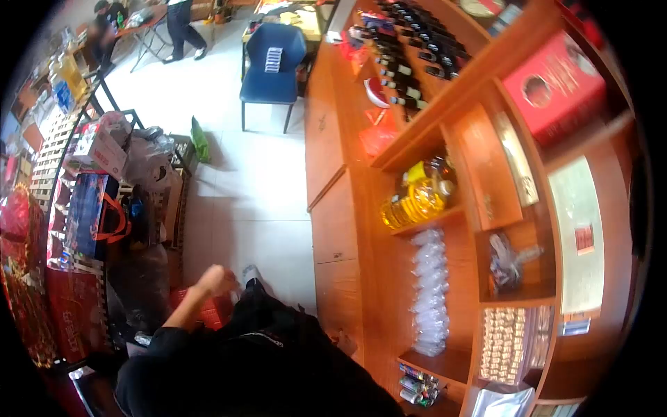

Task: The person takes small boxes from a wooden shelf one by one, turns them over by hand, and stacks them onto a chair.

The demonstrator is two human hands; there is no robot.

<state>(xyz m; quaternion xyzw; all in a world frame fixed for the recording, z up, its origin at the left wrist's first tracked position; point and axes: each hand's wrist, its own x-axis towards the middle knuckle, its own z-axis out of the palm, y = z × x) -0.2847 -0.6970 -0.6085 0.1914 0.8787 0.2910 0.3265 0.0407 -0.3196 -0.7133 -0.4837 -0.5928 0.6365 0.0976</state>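
Note:
My left hand [215, 281] is held out before my dark clothing, its fingers curled in a loose, slightly blurred fist, and nothing shows in it. Below and behind it is a red basket or box [217, 314], partly hidden by my forearm; whether they touch I cannot tell. Low at my other side, close to the wooden cabinet [337, 292], only a small part of my right hand [340, 342] shows past my dark sleeve. Its fingers are hidden. One foot [251, 272] is visible on the tiled floor.
A blue chair [273, 66] stands ahead. Shelves at right hold dark bottles [410, 73], yellow oil bottles [420, 201] and stacked clear cups [431, 292]. At left, racks carry bags and a dark blue box [90, 212]. A green bag [200, 141] lies on the floor. People [182, 31] are far off.

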